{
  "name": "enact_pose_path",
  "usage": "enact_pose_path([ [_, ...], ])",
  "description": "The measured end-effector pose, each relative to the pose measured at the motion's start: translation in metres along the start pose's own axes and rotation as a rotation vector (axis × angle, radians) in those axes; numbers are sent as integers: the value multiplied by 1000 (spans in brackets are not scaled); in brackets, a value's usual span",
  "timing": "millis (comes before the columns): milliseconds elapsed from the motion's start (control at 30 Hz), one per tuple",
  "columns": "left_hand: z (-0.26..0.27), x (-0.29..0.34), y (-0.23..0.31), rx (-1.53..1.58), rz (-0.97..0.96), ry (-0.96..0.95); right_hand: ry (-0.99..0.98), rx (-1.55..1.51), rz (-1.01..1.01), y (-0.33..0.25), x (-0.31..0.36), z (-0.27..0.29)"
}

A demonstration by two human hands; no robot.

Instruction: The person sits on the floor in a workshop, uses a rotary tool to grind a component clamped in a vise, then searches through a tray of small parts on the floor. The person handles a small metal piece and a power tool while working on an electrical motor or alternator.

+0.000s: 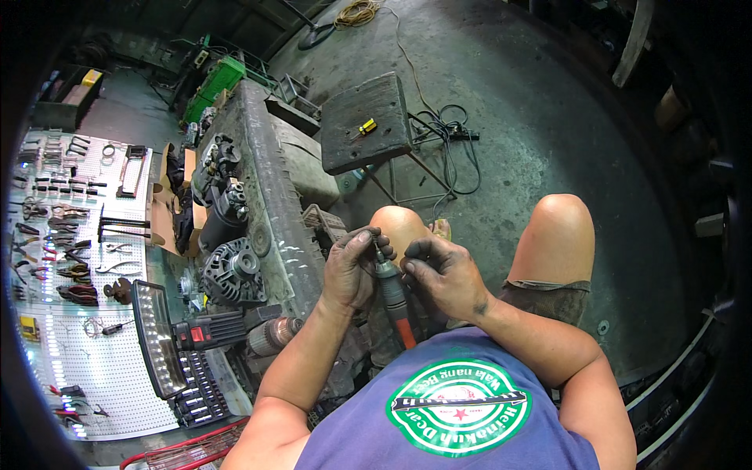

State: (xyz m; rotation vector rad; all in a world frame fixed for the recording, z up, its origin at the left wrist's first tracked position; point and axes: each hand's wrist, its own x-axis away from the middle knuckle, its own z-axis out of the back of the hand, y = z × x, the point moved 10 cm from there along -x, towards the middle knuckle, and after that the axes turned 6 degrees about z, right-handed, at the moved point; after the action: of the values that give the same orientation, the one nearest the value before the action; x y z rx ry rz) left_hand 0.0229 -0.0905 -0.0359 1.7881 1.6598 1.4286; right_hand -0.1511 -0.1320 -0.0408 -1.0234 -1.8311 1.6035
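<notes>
A grey rotary tool (389, 291) with an orange-red band near its lower end stands tilted in front of my shirt, its narrow nose pointing up and away. My left hand (348, 270) is closed at that nose, with thumb and fingers pressed round the metal tip. Just right of the tool's collar, my right hand (448, 276) has its fingers curled in and its thumb bent against them. Whatever it pinches, if anything, is hidden. Dark grime covers the fingers of both hands.
Left of me a workbench (270, 180) bears an alternator (235, 270), a starter motor (227, 207) and a wound armature (276, 335). A socket set (200, 392) lies nearer. Ahead, a yellow-handled screwdriver (366, 126) rests on a dark stool (345, 153); a black cable (470, 168) coils beside it.
</notes>
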Motion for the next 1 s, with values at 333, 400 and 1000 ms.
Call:
enact_pose_path([
  [333,-5,-1,-2,1,84,-46,9,-60,-33,5,3,1],
  [400,-9,2,-3,32,113,-58,16,-77,-31,2,1,3],
  [1000,-55,29,-16,5,128,-124,145,-398,14,-40,8,50],
])
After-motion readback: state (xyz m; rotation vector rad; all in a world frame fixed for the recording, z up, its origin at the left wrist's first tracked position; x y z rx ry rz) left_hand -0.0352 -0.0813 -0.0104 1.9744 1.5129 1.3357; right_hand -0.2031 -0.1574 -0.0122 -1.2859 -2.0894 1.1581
